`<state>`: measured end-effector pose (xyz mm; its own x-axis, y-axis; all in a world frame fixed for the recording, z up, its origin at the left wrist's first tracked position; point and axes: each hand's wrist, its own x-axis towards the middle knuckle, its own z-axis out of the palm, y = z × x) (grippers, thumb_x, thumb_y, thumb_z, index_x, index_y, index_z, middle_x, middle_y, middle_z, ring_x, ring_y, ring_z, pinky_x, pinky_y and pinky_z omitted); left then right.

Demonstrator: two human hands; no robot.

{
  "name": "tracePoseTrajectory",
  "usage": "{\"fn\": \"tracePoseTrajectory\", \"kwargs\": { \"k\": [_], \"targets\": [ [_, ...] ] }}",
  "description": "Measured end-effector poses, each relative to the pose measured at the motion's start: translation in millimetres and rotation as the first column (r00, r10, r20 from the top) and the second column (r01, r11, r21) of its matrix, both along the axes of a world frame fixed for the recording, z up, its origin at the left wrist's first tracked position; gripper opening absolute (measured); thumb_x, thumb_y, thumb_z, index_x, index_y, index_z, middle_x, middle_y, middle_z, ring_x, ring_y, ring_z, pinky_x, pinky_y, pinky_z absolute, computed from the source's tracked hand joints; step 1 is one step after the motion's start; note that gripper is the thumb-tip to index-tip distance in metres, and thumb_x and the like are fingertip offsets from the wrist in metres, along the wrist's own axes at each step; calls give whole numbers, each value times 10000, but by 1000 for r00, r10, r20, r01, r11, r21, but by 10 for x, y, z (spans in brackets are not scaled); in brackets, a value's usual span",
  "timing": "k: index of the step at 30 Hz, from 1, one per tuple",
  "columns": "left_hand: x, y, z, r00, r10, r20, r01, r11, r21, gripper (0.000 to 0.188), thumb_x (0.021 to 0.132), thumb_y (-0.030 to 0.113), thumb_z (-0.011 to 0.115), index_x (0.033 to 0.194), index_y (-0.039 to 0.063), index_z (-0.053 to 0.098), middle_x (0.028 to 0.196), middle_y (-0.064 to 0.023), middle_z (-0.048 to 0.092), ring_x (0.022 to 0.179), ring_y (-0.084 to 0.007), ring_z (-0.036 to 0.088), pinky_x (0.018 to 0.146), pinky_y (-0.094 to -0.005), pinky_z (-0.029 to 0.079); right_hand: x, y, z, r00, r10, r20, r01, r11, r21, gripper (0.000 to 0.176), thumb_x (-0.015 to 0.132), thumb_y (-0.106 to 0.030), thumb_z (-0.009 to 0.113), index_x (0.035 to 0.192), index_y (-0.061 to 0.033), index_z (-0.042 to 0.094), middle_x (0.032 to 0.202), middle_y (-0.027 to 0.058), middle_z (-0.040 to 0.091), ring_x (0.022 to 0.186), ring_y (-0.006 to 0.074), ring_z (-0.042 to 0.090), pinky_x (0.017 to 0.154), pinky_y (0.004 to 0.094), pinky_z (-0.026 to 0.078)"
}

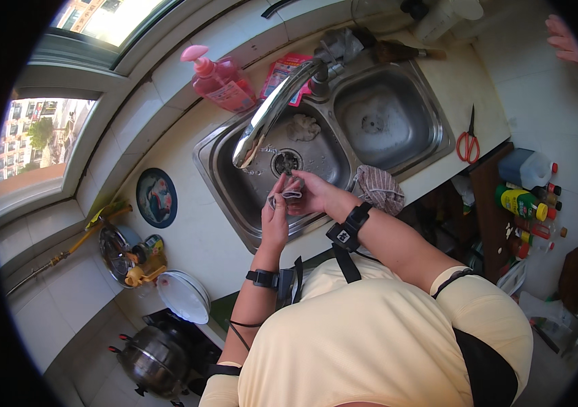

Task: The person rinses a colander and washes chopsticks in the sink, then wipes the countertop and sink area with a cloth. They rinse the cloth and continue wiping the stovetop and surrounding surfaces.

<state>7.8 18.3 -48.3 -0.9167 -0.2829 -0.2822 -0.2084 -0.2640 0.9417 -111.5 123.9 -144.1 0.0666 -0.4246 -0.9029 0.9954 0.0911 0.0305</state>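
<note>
Over the front of the left sink basin (228, 168), my left hand (275, 206) and my right hand (312, 191) are together, fingers closed around a small greyish cloth (292, 194). Part of the cloth is hidden by my fingers. The chrome faucet (279, 109) reaches over this basin, and clear streaks of water show near its end. Behind my hands is the drain strainer (287, 162). A crumpled pale cloth (303, 127) lies on the basin floor further back. Draped on the front rim, right of my right hand, is a striped towel (380, 189).
A pink pump bottle (223, 84) and a pink packet (284, 76) stand behind the sink. Orange-handled scissors (468, 145) lie right of the second basin (385, 119). White bowls (184, 296) and a steel pot (154, 361) are at left; several bottles (520, 201) stand low at right.
</note>
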Motion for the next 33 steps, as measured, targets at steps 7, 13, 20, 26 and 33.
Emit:
{"fn": "tracePoseTrajectory", "kwargs": {
  "k": [7,13,20,26,33],
  "targets": [
    [48,-312,-118,974,205,90,-213,974,78,613,1143,409,342,1615,20,304,1569,-162,470,1405,-229,484,1198,-375,347,51,-137,-77,990,-96,103,122,951,-284,290,1021,-337,603,1051,-67,703,1030,121,758,957,266,739,908,430,587],
    [-111,-480,-235,901,-110,419,-42,940,338,536,1139,326,408,1597,51,372,1526,-116,516,1332,-202,546,1154,-341,396,-15,-1,367,948,318,6,-254,768,-587,163,907,-206,764,995,-75,726,925,43,764,888,190,742,843,361,605],
    [-455,-348,-105,983,-32,178,-7,977,212,421,1120,188,461,1502,17,504,1210,-103,675,1067,-155,643,958,-309,520,-29,-148,262,882,346,-322,-453,810,-372,213,835,-27,737,1036,-85,696,916,69,728,839,212,716,700,328,552],
    [-592,-380,-375,925,254,282,-337,892,301,515,988,-57,375,1466,41,539,785,27,514,677,-40,498,597,-197,425,-95,-305,347,-51,502,-863,-684,612,396,207,721,-148,771,907,-59,782,911,182,761,836,296,746,733,419,576],
    [-538,-279,-1002,654,595,468,-268,760,-593,384,911,-22,423,1080,63,757,804,-100,678,750,-188,631,703,-342,523,169,-345,198,-455,599,-660,-503,439,745,200,802,-273,701,898,-132,805,947,150,777,926,341,756,813,460,592]
  ]
}}
